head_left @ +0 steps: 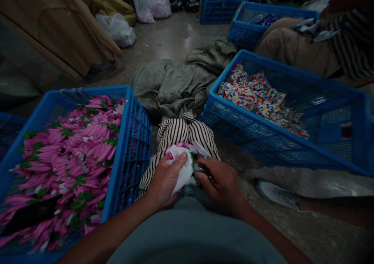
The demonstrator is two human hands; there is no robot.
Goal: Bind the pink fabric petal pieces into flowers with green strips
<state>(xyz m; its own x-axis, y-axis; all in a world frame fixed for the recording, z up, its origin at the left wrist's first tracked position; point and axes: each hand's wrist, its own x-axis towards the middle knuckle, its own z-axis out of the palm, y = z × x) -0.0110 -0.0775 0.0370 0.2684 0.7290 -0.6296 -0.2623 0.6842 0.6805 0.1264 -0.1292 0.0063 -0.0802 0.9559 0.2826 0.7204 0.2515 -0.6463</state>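
Over my lap, my left hand grips a white fabric piece with pink petal shapes at its far end and a green edge. The left thumb presses on top of the white cloth. My right hand is closed at the right side of the same piece, its fingertips pinched by the green edge. Whether those fingertips also hold something small cannot be made out. Black-and-white striped cloth covers the knees just beyond my hands. To the left, a blue crate is filled with pink fabric flower pieces with green parts.
At right stands another blue crate with colourful dotted cloth pieces. Grey-green sacking lies on the floor between the crates. A black flat object rests on the pink pieces. Further right sits a person in a striped top; a shoe is nearby.
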